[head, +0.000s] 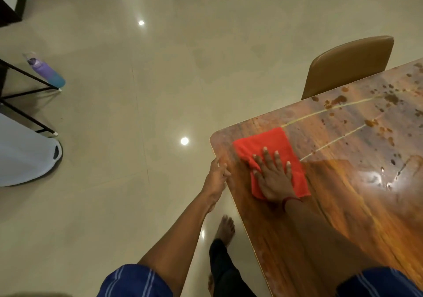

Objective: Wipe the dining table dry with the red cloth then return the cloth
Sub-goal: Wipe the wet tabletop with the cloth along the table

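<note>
A folded red cloth (270, 157) lies flat near the rounded corner of a glossy wooden dining table (343, 205), pinned under the person's right hand (274, 177). The fingers (265, 157) of that hand are spread wide and pressed down on the cloth rather than closed around it. The left hand (217, 173) rests at the table's edge just beside the corner, its fingers curled loosely against the rim, holding nothing.

Beyond the cloth, toward the far side, the tabletop is dotted with many dark drops and small pools, and a few pale streaks run away from the cloth's far edge. The strip nearer the person looks largely free of drops, so the drying seems only partly done, with the wettest stretch yet to be reached.

A tan chair (348, 65) stands tucked at the far edge. On the pale tiled floor (137, 113), a purple and blue bottle (44, 72) stands well apart beside a black metal frame (25, 90), and the person's bare foot (225, 228) is planted close to the table.

The risks look plain enough: with the cloth so near the corner, a sweep outward could push water over the rim onto polished tile beside that bare foot, inviting a slip. A flat palm, gripping nothing, could also let the cloth bunch or slide, leaving smears.
</note>
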